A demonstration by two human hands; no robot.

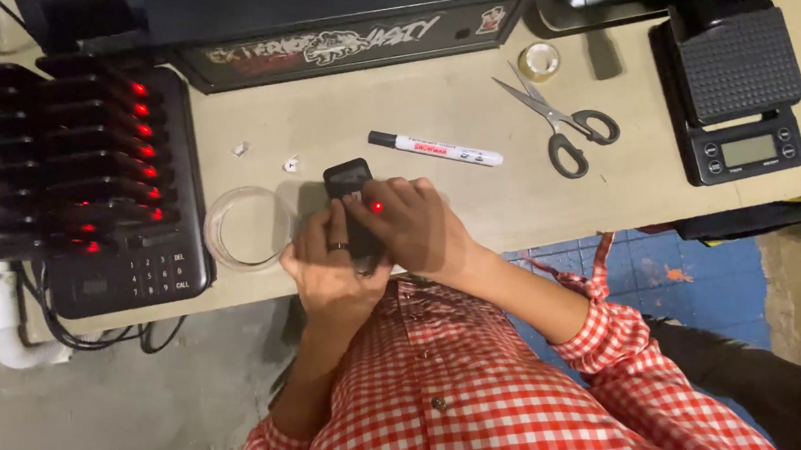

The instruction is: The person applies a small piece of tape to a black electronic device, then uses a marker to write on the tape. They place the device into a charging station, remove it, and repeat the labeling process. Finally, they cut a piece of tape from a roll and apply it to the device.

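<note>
Dish [250, 227] of clear plastic, nothing in it, on desk [447, 114] by left hand [330, 272], both hands gripping black pager [349, 197] at desk edge, right hand [415, 226] curled over it w/ red light on top.

The one camera sits on my head and looks steeply down over my chest onto the desk [479, 193], so my checked shirt [500, 414] fills the picture toward six o'clock. It stands far enough off to take in the whole width of the desk. My left hand [330, 272] and right hand [410, 221] meet just below the middle. The rack of pagers [72, 161] lies toward nine o'clock, the scissors [561, 123] toward one o'clock, and the scale [739, 95] toward two o'clock at the corner. Grey floor [149, 396] shows toward seven o'clock and blue floor [691, 286] toward four o'clock. There is no second view to overlap with it.
</note>
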